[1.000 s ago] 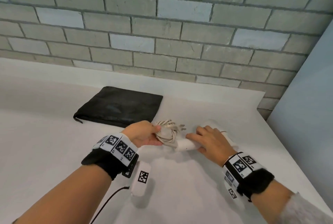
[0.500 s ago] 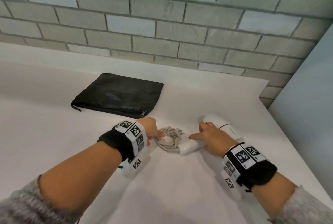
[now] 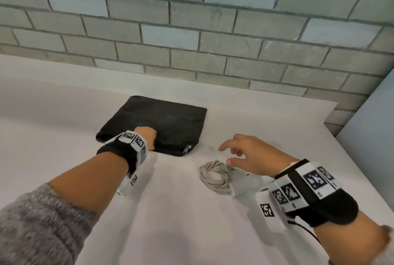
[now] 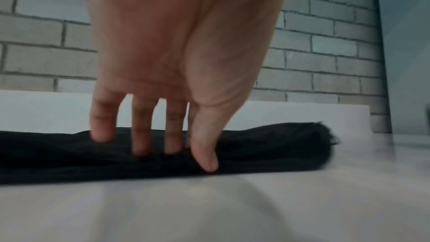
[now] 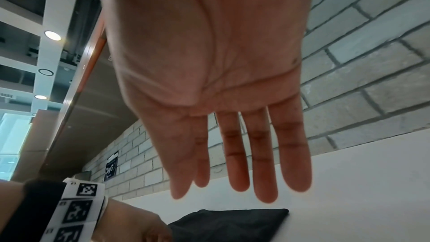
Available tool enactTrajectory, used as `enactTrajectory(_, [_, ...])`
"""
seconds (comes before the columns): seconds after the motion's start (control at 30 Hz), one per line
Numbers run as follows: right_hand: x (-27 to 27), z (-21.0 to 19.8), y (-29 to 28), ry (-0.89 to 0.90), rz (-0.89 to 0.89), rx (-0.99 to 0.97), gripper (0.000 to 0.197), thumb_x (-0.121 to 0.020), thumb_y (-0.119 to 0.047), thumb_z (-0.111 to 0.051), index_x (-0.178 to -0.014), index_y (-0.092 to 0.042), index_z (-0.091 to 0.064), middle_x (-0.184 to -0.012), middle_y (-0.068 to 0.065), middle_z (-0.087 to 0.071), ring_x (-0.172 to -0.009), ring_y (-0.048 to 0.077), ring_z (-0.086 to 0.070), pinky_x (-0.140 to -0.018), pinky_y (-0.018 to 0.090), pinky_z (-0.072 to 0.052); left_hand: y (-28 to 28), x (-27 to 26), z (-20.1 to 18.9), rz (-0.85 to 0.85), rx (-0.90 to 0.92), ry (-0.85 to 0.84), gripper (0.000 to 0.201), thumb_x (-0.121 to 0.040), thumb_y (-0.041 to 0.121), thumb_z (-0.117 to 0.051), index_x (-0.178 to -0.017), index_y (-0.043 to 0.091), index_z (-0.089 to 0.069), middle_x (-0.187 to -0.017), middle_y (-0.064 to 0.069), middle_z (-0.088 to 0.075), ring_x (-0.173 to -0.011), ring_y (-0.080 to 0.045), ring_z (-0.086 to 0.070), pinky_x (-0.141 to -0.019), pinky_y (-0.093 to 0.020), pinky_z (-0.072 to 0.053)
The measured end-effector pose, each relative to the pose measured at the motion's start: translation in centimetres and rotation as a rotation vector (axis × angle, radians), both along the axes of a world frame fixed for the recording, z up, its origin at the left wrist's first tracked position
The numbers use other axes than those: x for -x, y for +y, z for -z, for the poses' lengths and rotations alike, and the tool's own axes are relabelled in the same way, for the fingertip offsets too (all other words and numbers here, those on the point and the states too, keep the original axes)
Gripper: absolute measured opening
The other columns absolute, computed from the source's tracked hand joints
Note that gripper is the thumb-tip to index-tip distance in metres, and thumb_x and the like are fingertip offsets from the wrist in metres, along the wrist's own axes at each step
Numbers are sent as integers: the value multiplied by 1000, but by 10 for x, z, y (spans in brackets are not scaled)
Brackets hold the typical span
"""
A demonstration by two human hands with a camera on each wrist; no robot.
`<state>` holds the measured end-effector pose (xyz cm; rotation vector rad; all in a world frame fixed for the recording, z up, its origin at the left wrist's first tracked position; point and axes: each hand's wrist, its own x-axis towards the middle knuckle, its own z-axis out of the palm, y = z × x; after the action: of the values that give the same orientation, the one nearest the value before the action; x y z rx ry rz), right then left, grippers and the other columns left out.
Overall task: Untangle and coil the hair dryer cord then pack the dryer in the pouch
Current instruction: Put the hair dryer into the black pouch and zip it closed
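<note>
The black pouch (image 3: 162, 122) lies flat at the back of the white table, its zipper pull (image 3: 187, 148) at the near right corner. My left hand (image 3: 147, 138) is on the pouch's near edge. In the left wrist view its straight fingers (image 4: 139, 146) and thumb touch the pouch (image 4: 267, 150). The beige coiled cord (image 3: 213, 174) lies beside the white dryer (image 3: 239, 189), which my right wrist mostly hides. My right hand (image 3: 234, 154) hovers above them, open and empty, with the fingers (image 5: 239, 163) spread straight.
A grey brick wall (image 3: 191, 30) runs behind the table. The table's right edge (image 3: 362, 158) borders a pale panel (image 3: 375, 126). White tabletop (image 3: 181, 211) lies between my forearms.
My left hand let go of the coiled cord and moved back-left onto the pouch. My right hand lifted off the dryer and opened; cord and dryer stay on the table.
</note>
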<state>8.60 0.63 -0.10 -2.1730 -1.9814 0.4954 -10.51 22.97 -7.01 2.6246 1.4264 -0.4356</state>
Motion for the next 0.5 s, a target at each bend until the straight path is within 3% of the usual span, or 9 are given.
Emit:
enactTrajectory(0.1, [7,-2,16,-40,8,17,32,-87,-29,-55,-119,-28,-54,-98,-3,-46,-90,13,-44,-88,32,-43,-1,0,3,-11,40,-136,22,-87,20,-56,-105,12,-65,-120,-9,-61,-112,-29,-56,-99,-39,-44])
enactTrajectory(0.17, [13,-2,29,-58,26,4,32,-88,-30,-53,-120,-28,-53,-99,-2,-45,-92,17,-47,-87,33,-43,-3,0,0,70,77,-283,20,-90,15,-51,-104,8,-63,-115,-12,-61,-109,-29,-56,-97,-34,-41])
enactTrajectory(0.3, [27,3,57,-121,120,-65,49,-88,-43,-49,-134,-35,-34,-125,7,-39,-109,29,-50,-83,36,-42,-18,4,-21,177,58,-645,7,-95,13,-41,-94,12,-48,-85,-7,-56,-83,-29,-56,-74,-32,-40])
enactTrajectory(0.37, [32,8,70,-224,153,-66,55,-86,-45,-50,-136,-37,-29,-131,8,-36,-112,33,-48,-85,41,-43,-30,9,-35,204,70,-809,4,-95,11,-39,-98,13,-40,-74,-9,-51,-68,-25,-49,-67,-32,-39])
enactTrajectory(0.43, [34,11,78,-259,150,-67,42,-88,-37,-50,-128,-26,-43,-125,10,-44,-109,34,-51,-84,40,-44,-41,15,-47,251,46,-891,9,-94,8,-38,-95,16,-40,-76,-12,-50,-66,-22,-44,-64,-27,-37])
enactTrajectory(0.5, [33,12,82,-184,116,-78,23,-90,-24,-48,-106,-12,-58,-110,15,-58,-101,34,-55,-77,36,-43,-49,23,-53,308,4,-880,19,-93,5,-37,-83,18,-46,-86,-11,-48,-73,-23,-45,-67,-24,-38])
